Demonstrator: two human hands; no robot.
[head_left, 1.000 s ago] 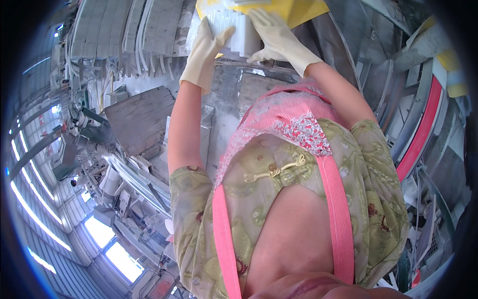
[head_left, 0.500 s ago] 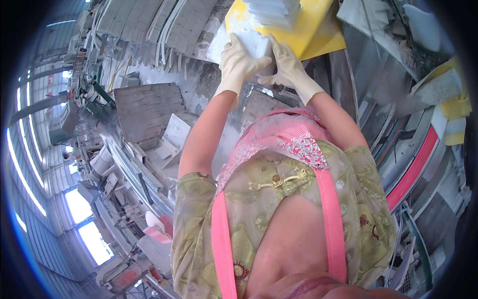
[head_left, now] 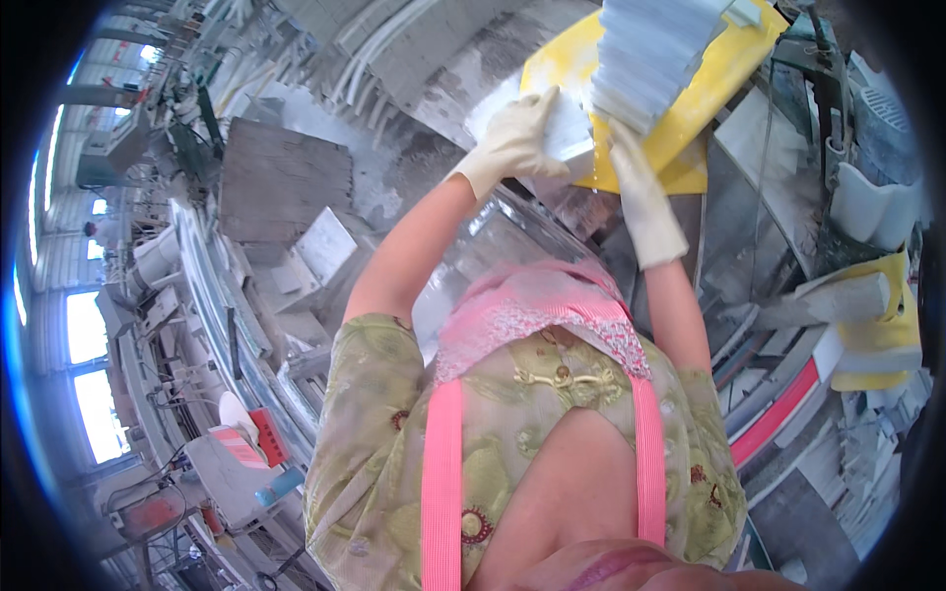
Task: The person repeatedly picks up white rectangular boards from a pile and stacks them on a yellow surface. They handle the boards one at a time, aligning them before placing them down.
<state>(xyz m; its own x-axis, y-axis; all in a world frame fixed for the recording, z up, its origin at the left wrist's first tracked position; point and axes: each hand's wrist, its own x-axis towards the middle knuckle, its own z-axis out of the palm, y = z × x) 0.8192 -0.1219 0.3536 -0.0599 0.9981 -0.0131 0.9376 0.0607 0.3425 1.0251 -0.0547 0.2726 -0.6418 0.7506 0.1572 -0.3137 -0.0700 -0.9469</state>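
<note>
Pale shiny block (head_left: 572, 136): between our cream-gloved left hand (head_left: 516, 141) and cream-gloved right hand (head_left: 636, 177) | left nearer | grips tight? We can't tell

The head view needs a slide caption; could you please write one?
Left hand and right hand, in cream gloves, flank a small pale stack beside a larger stack on yellow sheeting.

cream gloves (head_left: 507, 148) with loose cuffs, upper middle of the frame; a green short-sleeved blouse (head_left: 379, 433) with dark red flower motifs and a pale knotted fastening (head_left: 563, 376); a pink apron (head_left: 552, 291), flower-print trim (head_left: 512, 345), ribbed pink straps (head_left: 443, 483).
</note>
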